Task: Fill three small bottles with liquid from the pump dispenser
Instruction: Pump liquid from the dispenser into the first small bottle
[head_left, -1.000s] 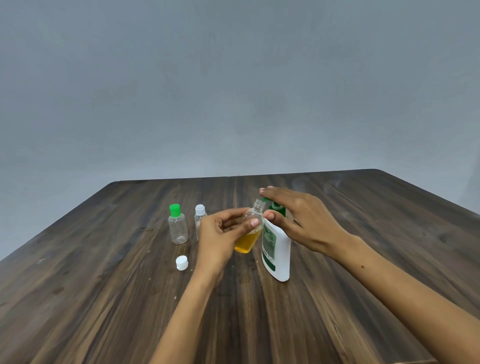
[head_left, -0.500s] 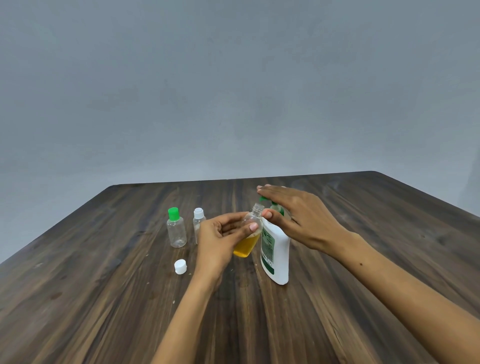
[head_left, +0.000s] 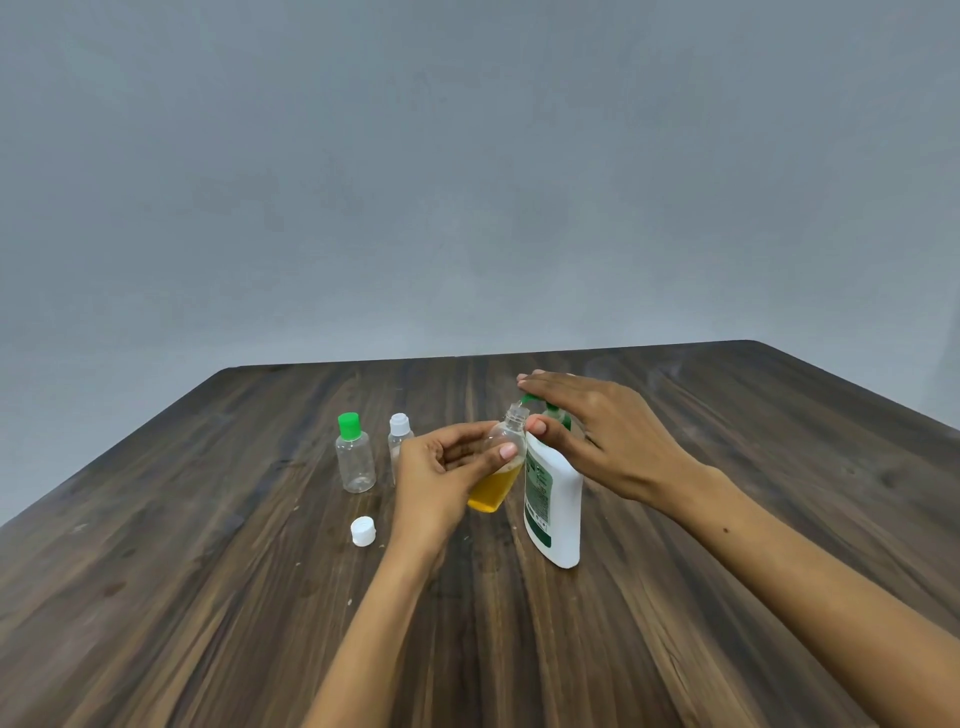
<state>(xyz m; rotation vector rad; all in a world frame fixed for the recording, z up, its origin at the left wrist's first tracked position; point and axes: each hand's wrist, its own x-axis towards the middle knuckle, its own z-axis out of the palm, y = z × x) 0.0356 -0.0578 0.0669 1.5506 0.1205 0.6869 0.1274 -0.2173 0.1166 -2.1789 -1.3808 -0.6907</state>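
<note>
Head view: left hand (head_left: 441, 480) grip around half-full bottle (head_left: 496, 475), right hand (head_left: 602, 436) flat on pump dispenser (head_left: 553, 499), mid-table (head_left: 727, 597).

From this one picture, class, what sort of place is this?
Probably a plain staged recording spot, not a kitchen or bathroom: a dark wooden table, a bare grey wall, and only small bottles beside the pump dispenser.

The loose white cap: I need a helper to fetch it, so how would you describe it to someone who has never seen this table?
Start at the white pump dispenser standing mid-table, then look past the left hand to two capped small bottles. The loose white cap lies on the wood in front of them, nearer the person. It alone sits on no bottle.
</note>
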